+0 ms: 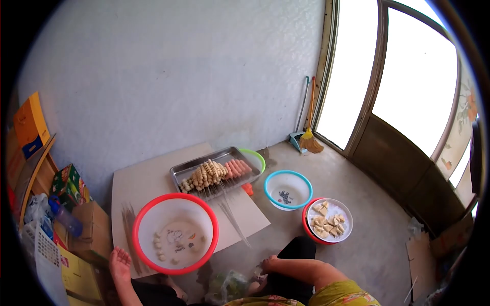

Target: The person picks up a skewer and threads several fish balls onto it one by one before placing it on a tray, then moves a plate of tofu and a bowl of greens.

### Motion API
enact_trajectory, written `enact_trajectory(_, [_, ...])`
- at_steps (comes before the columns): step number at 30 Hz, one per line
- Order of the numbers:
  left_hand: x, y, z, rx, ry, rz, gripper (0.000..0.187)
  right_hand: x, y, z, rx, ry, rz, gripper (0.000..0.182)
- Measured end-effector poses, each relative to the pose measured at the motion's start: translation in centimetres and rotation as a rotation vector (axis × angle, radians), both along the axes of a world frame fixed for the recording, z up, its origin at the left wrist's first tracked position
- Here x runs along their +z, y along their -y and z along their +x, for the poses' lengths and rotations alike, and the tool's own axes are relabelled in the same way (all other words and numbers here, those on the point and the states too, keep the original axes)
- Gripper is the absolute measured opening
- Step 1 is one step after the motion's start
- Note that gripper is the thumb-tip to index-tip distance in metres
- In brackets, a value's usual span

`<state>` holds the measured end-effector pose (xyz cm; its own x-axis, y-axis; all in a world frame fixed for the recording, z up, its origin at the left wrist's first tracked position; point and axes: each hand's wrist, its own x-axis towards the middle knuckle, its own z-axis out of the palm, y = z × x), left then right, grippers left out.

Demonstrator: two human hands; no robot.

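My left hand (120,262) is raised, palm up and fingers apart, just left of a red-rimmed white basin (137,237). Several small pale balls (159,247) lie in that basin. My right hand (268,263) hangs beside my bent knee, above a clear plastic bag (232,286) with something green inside; its fingers are mostly hidden. Beyond the basin, a metal tray (178,170) holds skewers of pale food pieces (209,173) and pink sausages (238,168). Thin sticks (235,222) stick out from its front.
More thin sticks (131,232) lie on the cardboard sheet (125,188). A blue-rimmed basin (287,207) stands right of the tray, near a white plate (347,210) of pale pieces over a red basin. Cardboard boxes (92,224) line the left side. A broom (310,140) leans by the door.
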<state>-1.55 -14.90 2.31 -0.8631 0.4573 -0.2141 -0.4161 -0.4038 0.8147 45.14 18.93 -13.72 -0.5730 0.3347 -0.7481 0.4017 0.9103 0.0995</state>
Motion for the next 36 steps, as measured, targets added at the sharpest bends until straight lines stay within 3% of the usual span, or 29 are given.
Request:
enact_trajectory(3, [0.5,-0.2,0.4,0.010,-0.004,-0.012,0.028,6.3,-0.5,-0.9,-0.008,0.128,0.119,0.062])
enact_trajectory(8, [0.7,-0.1,0.7,0.012,-0.005,0.026,0.027,2.6,-2.6,0.8,0.024,0.152,0.137,0.063])
enact_trajectory(10, [0.6,-0.1,0.8,0.005,-0.013,0.038,0.026,3.2,-0.7,-0.4,-0.015,0.129,0.037,0.066])
enact_trajectory(12, [0.4,-0.2,0.4,0.014,0.003,0.037,0.027,-1.0,0.0,-1.1,-0.110,0.004,-0.105,0.067])
enact_trajectory(14, [0.5,-0.2,0.6,0.012,-0.005,0.040,0.028,-2.6,2.1,-2.9,-0.124,0.062,-0.261,0.060])
enact_trajectory(16, [0.7,-0.3,1.0,0.011,-0.009,0.040,0.028,-3.4,5.4,-3.4,0.367,-0.166,-0.350,0.051])
enact_trajectory(18, [1.1,-0.3,1.3,-0.014,-0.019,0.037,0.029,2.0,9.9,-4.4,0.305,-0.207,-0.508,0.044])
enact_trajectory(19, [1.2,-0.3,1.4,-0.013,-0.017,0.037,0.029,1.9,11.1,-4.8,0.277,-0.229,-0.560,0.044])
enact_trajectory(24, [1.4,-0.4,1.7,-0.033,-0.007,0.077,0.026,-10.9,13.0,-4.1,0.167,-0.416,-0.709,0.043])
enact_trajectory(29, [2.3,-1.2,2.4,-0.038,0.006,0.086,0.024,-12.2,12.8,-4.2,0.167,-0.537,-0.780,0.045])
enact_trajectory(32, [2.9,-1.5,2.8,-0.045,0.021,0.091,0.024,-17.2,12.4,-5.4,0.277,-0.409,-0.705,0.050])
enact_trajectory(36, [2.9,-2.1,3.2,-0.054,0.046,0.105,0.024,-8.3,14.5,-6.9,0.261,-0.371,-0.691,0.051])
